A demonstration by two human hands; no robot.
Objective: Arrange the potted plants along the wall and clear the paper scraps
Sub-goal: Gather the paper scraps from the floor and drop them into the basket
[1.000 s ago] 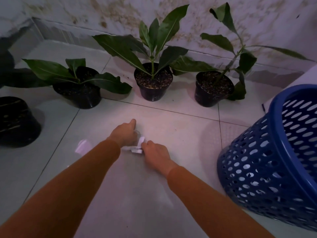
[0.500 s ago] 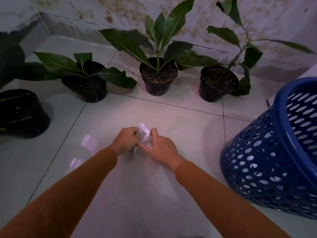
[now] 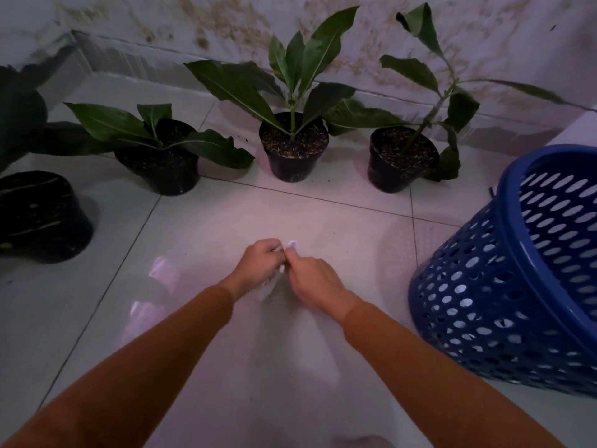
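Hands meet in the middle of the tiled floor, just above it. The left hand and the right hand touch each other, and between them they hold the paper scraps, white and crumpled. The fingers of both hands are curled and pressed together around the paper; one small white tip shows above the knuckles and another piece hangs below the left hand. Both arms wear orange-brown sleeves.

Along the stained wall stand three potted plants in black pots: the left plant, low and with wide leaves, the middle plant, upright, and the right plant, with a long thin stem which leans to the right. A fourth black pot stands apart at the left edge, nearer to the person. A blue perforated basket stands tilted at the right, near the right hand.
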